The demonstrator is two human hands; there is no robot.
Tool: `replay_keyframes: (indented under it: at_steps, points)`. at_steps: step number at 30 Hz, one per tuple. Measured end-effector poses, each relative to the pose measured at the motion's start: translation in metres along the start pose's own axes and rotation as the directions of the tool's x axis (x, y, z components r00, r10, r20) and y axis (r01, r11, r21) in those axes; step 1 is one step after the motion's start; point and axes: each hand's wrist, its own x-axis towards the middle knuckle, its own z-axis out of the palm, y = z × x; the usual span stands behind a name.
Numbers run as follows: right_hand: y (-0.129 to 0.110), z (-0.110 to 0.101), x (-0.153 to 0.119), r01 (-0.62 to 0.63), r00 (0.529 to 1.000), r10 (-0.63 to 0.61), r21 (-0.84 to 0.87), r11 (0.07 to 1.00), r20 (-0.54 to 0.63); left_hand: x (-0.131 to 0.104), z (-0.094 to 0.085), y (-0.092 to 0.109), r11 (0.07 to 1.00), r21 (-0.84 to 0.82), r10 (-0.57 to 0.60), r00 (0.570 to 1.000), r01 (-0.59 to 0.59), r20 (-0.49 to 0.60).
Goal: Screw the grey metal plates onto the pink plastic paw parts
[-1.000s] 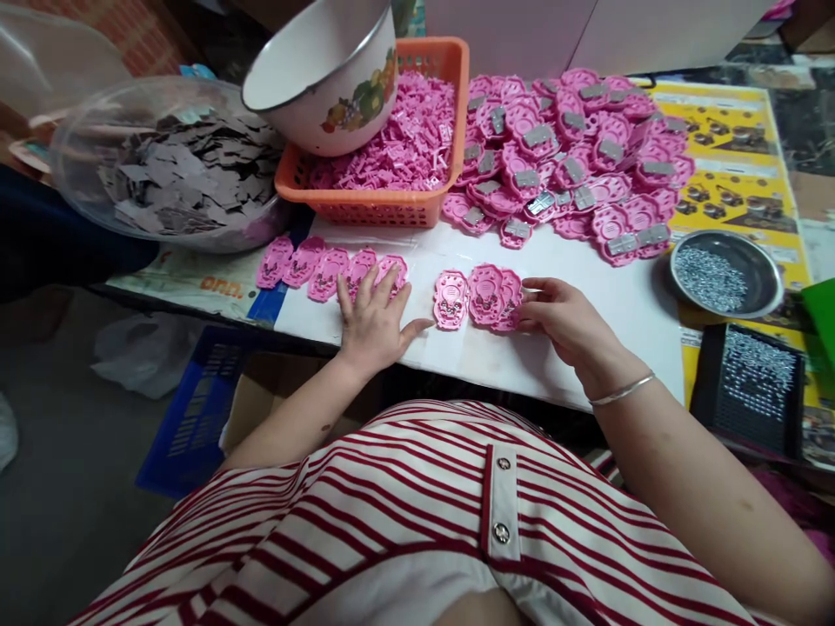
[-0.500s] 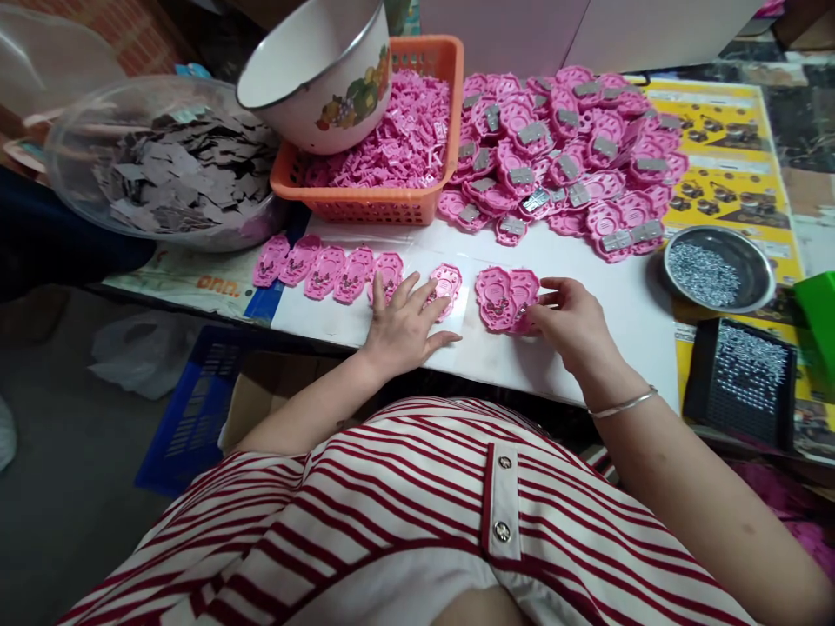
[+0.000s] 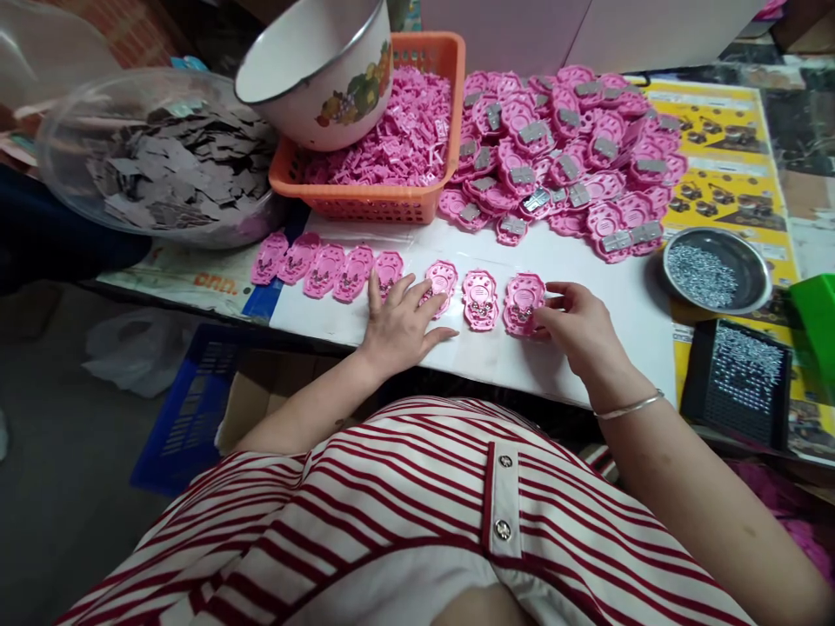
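Pink plate, there, just left of the right hand, its edge clamped between thumb and fingers! A second plate lies just beside it on the white tabletop. And the left hand? Fingers spread apart, tips at two more plates, four similar plates lined up to their left, an orange basket beyond them.

White tabletop beneath pink plastic pieces, orange basket.
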Motion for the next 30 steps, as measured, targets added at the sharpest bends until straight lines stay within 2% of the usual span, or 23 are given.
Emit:
replay_keyframes:
  at_steps: [4, 9, 11, 19, 21, 25, 28, 30]
  points:
    - [-0.002, 0.002, -0.003, -0.018, 0.999, 0.016, 0.051, 0.999, 0.036, -0.002, 0.000, -0.004, 1.000, 0.003, -0.011, 0.999, 0.011, -0.033]
    - [-0.003, 0.008, -0.002, -0.018, 0.998, 0.013, 0.075, 0.997, 0.065, -0.009, -0.001, -0.022, 0.977, 0.040, -0.202, 0.965, 0.211, -0.167]
    - [-0.004, 0.007, -0.002, -0.017, 0.998, 0.013, 0.071, 0.997, 0.058, -0.013, -0.002, -0.029, 0.968, 0.033, -0.240, 0.953, 0.250, -0.183]
    - [-0.005, 0.001, -0.006, -0.029, 0.998, 0.025, 0.069, 0.997, 0.060, -0.015, -0.001, -0.031, 0.981, -0.058, -0.188, 0.980, 0.185, -0.067]
    - [-0.003, 0.001, -0.007, -0.016, 0.998, 0.010, 0.077, 0.997, 0.067, -0.014, 0.000, -0.034, 0.981, -0.041, -0.195, 0.977, 0.192, -0.086]
    - [0.003, 0.003, -0.006, 0.028, 0.994, -0.036, 0.081, 0.996, 0.099, -0.019, -0.003, -0.050, 0.943, 0.020, -0.322, 0.930, 0.331, -0.176]
    - [0.005, 0.011, -0.011, 0.062, 0.989, -0.071, 0.076, 0.995, 0.129, -0.024, -0.008, -0.053, 0.931, -0.006, -0.363, 0.926, 0.364, -0.102]
    - [0.007, 0.018, -0.021, 0.079, 0.987, -0.087, 0.065, 0.995, 0.136, -0.021, -0.008, -0.043, 0.952, -0.038, -0.305, 0.952, 0.305, -0.011]
